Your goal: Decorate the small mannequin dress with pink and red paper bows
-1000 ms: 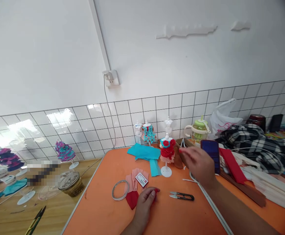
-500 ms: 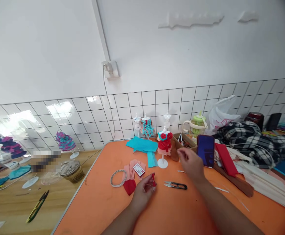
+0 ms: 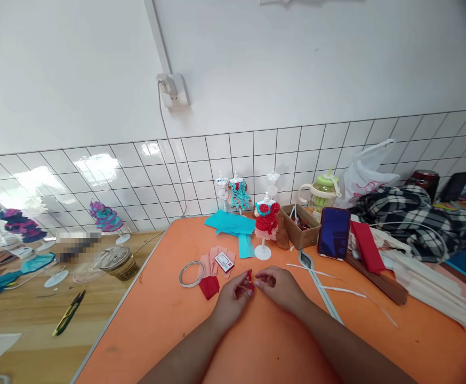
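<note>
My left hand (image 3: 230, 300) and my right hand (image 3: 280, 288) meet over the orange table (image 3: 169, 330). Both pinch a small red fabric piece (image 3: 250, 279) between their fingertips. Just left of my left hand lie a folded red cloth (image 3: 209, 286), pink fabric pieces (image 3: 209, 263), a small white box (image 3: 224, 262) and a ring of tape (image 3: 189, 274). Behind my hands stands a small mannequin (image 3: 265, 226) dressed in red and teal. The scissors are hidden under my right hand.
Teal fabric (image 3: 230, 223), a cardboard box (image 3: 300, 229), a propped phone (image 3: 334, 233), red cloth (image 3: 364, 247), a green jug (image 3: 321, 194), white strips (image 3: 337, 289) and plaid cloth (image 3: 412, 216) lie behind and right. The wooden table at left holds a tin (image 3: 118, 261), snips (image 3: 69, 313) and dressed mannequins (image 3: 105, 218).
My right hand came back from near the cardboard box and joined my left hand at the red piece. The view tilted down a little.
</note>
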`<state>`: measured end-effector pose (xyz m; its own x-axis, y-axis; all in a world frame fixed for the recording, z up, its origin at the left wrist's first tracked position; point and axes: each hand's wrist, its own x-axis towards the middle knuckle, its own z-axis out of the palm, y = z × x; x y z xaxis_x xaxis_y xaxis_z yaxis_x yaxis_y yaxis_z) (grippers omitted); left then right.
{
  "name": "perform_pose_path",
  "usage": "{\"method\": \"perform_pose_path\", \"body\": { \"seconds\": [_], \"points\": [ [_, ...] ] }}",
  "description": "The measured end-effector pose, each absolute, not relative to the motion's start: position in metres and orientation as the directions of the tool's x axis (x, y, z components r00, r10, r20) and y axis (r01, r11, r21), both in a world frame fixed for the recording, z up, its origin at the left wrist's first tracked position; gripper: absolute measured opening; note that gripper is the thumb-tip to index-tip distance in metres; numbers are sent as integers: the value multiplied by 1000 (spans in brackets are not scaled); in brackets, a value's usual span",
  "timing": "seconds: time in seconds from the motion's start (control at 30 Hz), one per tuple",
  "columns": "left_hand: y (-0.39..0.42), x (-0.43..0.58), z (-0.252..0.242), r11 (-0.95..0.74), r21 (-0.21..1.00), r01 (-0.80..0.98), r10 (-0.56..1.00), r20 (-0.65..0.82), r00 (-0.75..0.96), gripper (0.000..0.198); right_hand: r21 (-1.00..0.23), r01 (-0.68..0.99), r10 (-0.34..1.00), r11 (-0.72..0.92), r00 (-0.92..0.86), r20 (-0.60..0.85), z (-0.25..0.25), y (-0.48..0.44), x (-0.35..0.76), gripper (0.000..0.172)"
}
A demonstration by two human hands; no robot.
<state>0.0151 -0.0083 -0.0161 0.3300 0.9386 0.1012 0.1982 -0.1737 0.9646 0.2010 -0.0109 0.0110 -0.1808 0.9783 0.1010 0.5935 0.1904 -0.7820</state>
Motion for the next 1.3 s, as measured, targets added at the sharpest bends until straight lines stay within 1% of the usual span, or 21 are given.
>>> {"method": "perform_pose_path", "body": {
  "seconds": [0.1,0.2,0.27,0.33,0.57,0.63,0.7,0.8,0.87,0.93,1.0,1.07,1.17,1.23,1.3],
  "points": [
    [-11,19,-15,-147,957,252,952,68,298,49,-769,615,978,174,-197,64,7,-15,193,24],
    [-12,21,-13,-146,944,295,959,62,276,49,-805,579,979,133,-204,15,3,-16,195,17],
    [-12,21,-13,-139,944,301,958,50,284,49,-828,551,974,103,-224,-29,0,-15,197,15],
    [-12,20,-13,-123,949,290,949,27,314,50,-826,555,968,104,-247,-45,-2,-14,198,14],
    [-7,12,-15,-75,950,304,926,-46,374,50,-719,632,934,289,-352,66,0,-10,206,8],
    [-7,11,-14,-84,946,312,919,-47,391,50,-710,635,929,305,-363,75,-1,-10,207,7],
    [-6,11,-12,-82,949,303,931,-35,363,51,-712,638,933,293,-354,66,-2,-11,206,7],
    [-5,12,-7,-46,969,243,943,-38,331,44,-744,623,935,242,-356,6,-3,-11,205,7],
    [-4,11,-4,-11,973,232,926,-78,369,35,-772,591,928,234,-373,-4,-2,-12,205,8],
    [-3,10,0,25,967,255,907,-129,402,31,-810,541,922,225,-387,-3,-1,-13,204,9],
    [-2,10,4,52,963,264,904,-158,397,31,-860,477,920,179,-391,-25,0,-15,203,8],
    [-3,10,6,62,968,242,907,-156,391,32,-910,402,921,101,-385,-68,0,-16,202,9],
    [-3,11,6,67,976,207,912,-144,384,33,-945,326,926,20,-362,-106,0,-16,200,11],
    [-4,12,6,66,972,227,909,-153,388,33,-949,314,926,20,-363,-100,0,-16,200,12],
    [-3,12,5,47,964,260,907,-150,392,31,-942,331,928,58,-366,-72,0,-15,200,11]
  ]
}}
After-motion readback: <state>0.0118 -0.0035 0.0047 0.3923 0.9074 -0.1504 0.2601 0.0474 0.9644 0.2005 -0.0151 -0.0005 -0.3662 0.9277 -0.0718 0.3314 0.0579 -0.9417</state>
